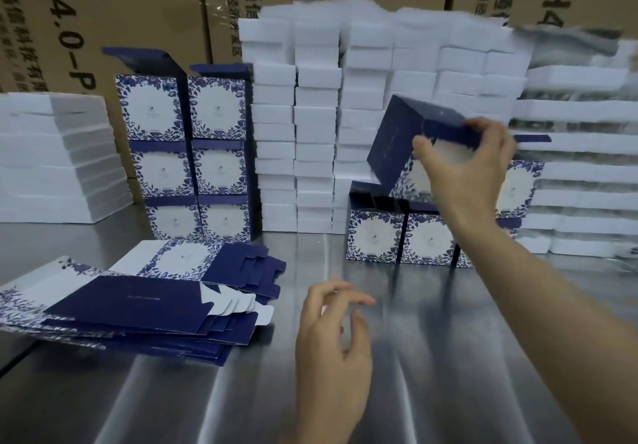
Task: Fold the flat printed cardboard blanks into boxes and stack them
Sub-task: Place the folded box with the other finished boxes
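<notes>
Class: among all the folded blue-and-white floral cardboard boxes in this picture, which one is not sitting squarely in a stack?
The folded blue-and-white floral cardboard box gripped by the right hand: it is tilted, above the right-hand row of boxes; the others stand upright.

Packing workshop: stacked shipping cartons [145, 12], steel table [448, 357].

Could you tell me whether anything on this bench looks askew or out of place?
Only the folded box in the right hand is tilted, above the right stack. The flat blanks lie fanned, not squared.
</notes>
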A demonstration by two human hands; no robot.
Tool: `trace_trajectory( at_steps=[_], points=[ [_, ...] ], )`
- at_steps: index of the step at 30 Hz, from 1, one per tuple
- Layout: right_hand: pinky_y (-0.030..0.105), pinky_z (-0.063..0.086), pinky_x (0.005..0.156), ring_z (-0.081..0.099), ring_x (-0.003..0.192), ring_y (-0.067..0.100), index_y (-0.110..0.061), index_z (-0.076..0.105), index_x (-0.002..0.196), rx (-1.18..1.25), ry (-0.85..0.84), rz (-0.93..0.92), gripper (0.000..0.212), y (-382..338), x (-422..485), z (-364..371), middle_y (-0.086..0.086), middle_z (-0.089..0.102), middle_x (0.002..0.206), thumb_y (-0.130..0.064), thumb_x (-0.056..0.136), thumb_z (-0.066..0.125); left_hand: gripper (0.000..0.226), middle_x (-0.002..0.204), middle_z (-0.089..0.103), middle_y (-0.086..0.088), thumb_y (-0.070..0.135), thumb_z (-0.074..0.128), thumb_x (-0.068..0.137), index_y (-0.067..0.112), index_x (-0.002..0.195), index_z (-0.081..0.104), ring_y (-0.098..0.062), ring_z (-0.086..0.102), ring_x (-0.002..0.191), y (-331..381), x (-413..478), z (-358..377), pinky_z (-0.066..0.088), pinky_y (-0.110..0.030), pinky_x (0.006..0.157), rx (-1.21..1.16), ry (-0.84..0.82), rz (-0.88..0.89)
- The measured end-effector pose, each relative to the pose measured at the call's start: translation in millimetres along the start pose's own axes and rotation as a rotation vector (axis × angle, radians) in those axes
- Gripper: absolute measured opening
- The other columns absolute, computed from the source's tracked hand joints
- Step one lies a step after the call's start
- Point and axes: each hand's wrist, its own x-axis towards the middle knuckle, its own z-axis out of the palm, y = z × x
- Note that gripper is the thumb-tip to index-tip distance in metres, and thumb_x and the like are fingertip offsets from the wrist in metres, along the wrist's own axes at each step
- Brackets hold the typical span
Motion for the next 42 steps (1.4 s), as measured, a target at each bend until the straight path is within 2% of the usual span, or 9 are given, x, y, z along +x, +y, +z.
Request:
trace_trajectory(
  at_steps=[8,13,18,23,28,30,33,36,42],
  points=[
    [0.049,0.045,0.104,0.036,0.146,0.036,-0.021,0.047,0.138,-0.382,-0.042,0.011,0.072,50.3,55.7,16.7,0.006,0.022,0.168,-0.058,0.082,0.073,0.025,0.125,0.051,0.029,0.023,0.054,0.091,0.043,0.089,0.069,-0.005,0.059,0.117,-1.6,2.4,10.5,0.044,-0.006,0.070,0.050,-0.103,-0.037],
    [0.051,0.011,0.130,0.004,0.161,0.039,-0.022,0.030,0.163,-0.728,-0.390,0.080,0.080,102.5,45.1,7.0,0.015,0.008,0.175,-0.058,0.099,0.062,0.027,0.126,0.052,0.026,0.022,0.054,0.089,0.042,0.086,0.071,-0.008,0.060,0.117,-3.6,1.6,13.0,0.045,-0.007,0.069,0.042,-0.113,-0.038],
    [0.051,0.008,0.131,-0.002,0.161,0.041,-0.024,0.001,0.169,-0.777,-0.434,-0.006,0.094,104.7,41.2,2.0,0.014,-0.004,0.176,-0.033,0.100,0.065,0.033,0.127,0.050,0.028,0.011,0.062,0.095,0.042,0.089,0.070,-0.005,0.058,0.119,-12.2,2.1,13.8,0.042,-0.008,0.075,0.079,-0.138,-0.041],
    [0.051,0.012,0.130,0.012,0.159,0.042,-0.015,0.025,0.166,-0.626,-0.423,-0.229,0.083,83.3,-16.3,-14.6,0.017,0.017,0.173,-0.025,0.097,0.070,0.018,0.122,0.050,0.030,0.027,0.058,0.094,0.041,0.097,0.068,0.003,0.053,0.118,-13.6,13.9,-8.8,0.040,-0.010,0.090,0.219,-0.093,0.019],
    [0.046,0.015,0.130,0.008,0.161,0.028,-0.038,0.024,0.165,-0.697,-0.830,-0.141,0.081,102.2,-108.4,-58.3,0.002,0.007,0.176,-0.052,0.096,0.066,0.026,0.123,0.060,0.016,0.033,0.067,0.092,0.040,0.117,0.065,-0.017,0.056,0.120,-49.3,44.2,-69.4,0.041,-0.040,0.102,0.687,0.044,-0.143],
    [0.042,0.016,0.128,0.009,0.161,0.027,-0.043,0.022,0.164,-0.727,-0.909,-0.057,0.079,115.9,-137.6,-73.1,0.000,0.005,0.176,-0.062,0.097,0.059,0.040,0.142,0.055,0.005,0.037,0.066,0.092,0.039,0.131,0.058,-0.025,0.042,0.142,-67.5,61.0,-89.9,0.024,-0.055,0.121,0.925,0.015,-0.294],
    [0.036,0.021,0.125,0.022,0.157,0.025,-0.042,0.038,0.156,-0.719,-0.929,0.014,0.064,126.2,-167.0,-87.5,0.004,0.028,0.170,-0.067,0.098,0.050,0.065,0.170,0.018,-0.007,0.040,0.065,0.092,0.039,0.151,0.038,-0.041,-0.004,0.160,-84.2,80.7,-121.1,0.005,-0.083,0.116,0.897,-0.032,-0.679],
    [0.033,0.032,0.118,0.039,0.147,0.021,-0.037,0.056,0.141,-0.685,-0.898,0.044,0.051,129.9,-172.2,-90.7,0.001,0.049,0.153,-0.065,0.098,0.052,0.085,0.174,0.001,-0.010,0.049,0.068,0.090,0.035,0.161,0.022,-0.046,-0.017,0.158,-88.7,89.0,-136.9,0.009,-0.083,0.115,0.776,-0.113,-0.933],
    [0.033,0.043,0.106,0.055,0.131,0.022,-0.034,0.063,0.132,-0.693,-0.901,-0.009,0.042,125.3,-172.4,-95.0,-0.003,0.058,0.139,-0.059,0.099,0.056,0.067,0.165,0.025,-0.016,0.024,0.067,0.091,0.029,0.151,0.040,-0.047,0.009,0.157,-74.4,94.9,-134.2,0.013,-0.073,0.121,0.687,0.067,-0.892]
  ],
)
